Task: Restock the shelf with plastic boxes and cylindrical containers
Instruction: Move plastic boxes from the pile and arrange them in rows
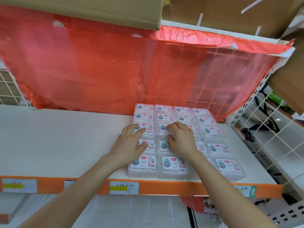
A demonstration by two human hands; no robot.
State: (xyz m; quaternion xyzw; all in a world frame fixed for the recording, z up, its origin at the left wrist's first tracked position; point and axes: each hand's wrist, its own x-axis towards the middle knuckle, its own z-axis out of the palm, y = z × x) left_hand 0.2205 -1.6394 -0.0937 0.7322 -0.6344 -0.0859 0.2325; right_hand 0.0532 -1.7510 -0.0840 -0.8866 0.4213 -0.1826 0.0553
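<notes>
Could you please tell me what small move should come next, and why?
Probably lift both hands away and fetch more stock: the left hand and right hand rest on the plastic boxes, already in neat rows, and the shelf has room to their left.

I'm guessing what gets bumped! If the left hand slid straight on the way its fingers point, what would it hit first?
Probably the red plastic sheet behind the shelf. The left hand lies on the plastic boxes, so it would likely skim over the back rows first; depth is hard to judge.
</notes>
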